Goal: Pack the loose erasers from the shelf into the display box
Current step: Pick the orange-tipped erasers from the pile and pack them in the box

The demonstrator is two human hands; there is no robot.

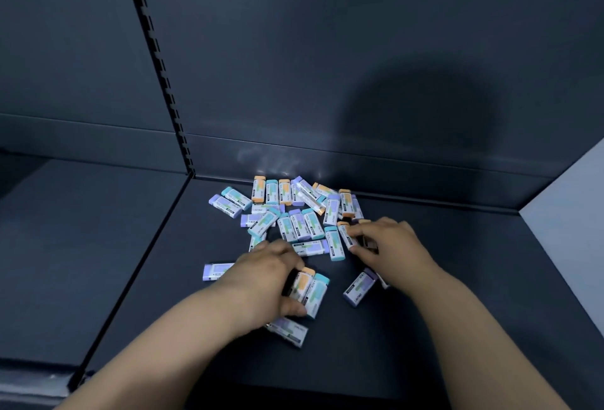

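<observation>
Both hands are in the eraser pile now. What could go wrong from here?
The left hand grips at least two erasers side by side; one may slip out when lifted.
The right hand seems to pinch an orange-tipped eraser at the edge of the pile; pulling it may scatter neighbours.
The display box is not in view, so the carry path is unknown.

Shelf [425,328]: smooth sheet metal with a dark matt coating. Back panel [327,50]: same dark coating, with a faint sheen that reflects light near its foot. Slotted upright [157,59]: dark painted metal. Erasers [294,213]: matt pastel ends and slightly glossy printed sleeves.
</observation>
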